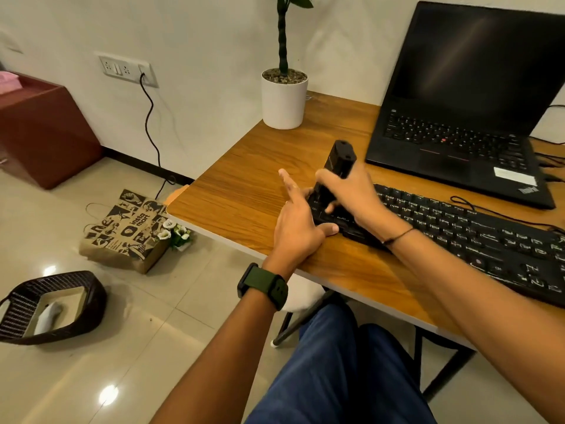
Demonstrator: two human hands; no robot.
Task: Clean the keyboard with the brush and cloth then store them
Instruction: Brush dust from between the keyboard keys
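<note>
A black keyboard point(458, 228) lies on the wooden desk point(253, 191), in front of an open laptop. My right hand point(348, 197) grips a black brush point(337, 166) upright, its lower end on the keyboard's left keys. My left hand point(298, 221) rests at the keyboard's left end, thumb against its front edge and index finger stretched out straight. A green watch sits on my left wrist. On the floor at lower left stands a dark woven basket point(91, 298) with a pale cloth point(49, 319) inside.
A black laptop point(464, 117) stands open behind the keyboard. A white potted plant point(284, 102) sits at the desk's far corner. A printed paper bag point(128, 231) with small flowers lies on the tiled floor. A cable point(489, 209) crosses the desk.
</note>
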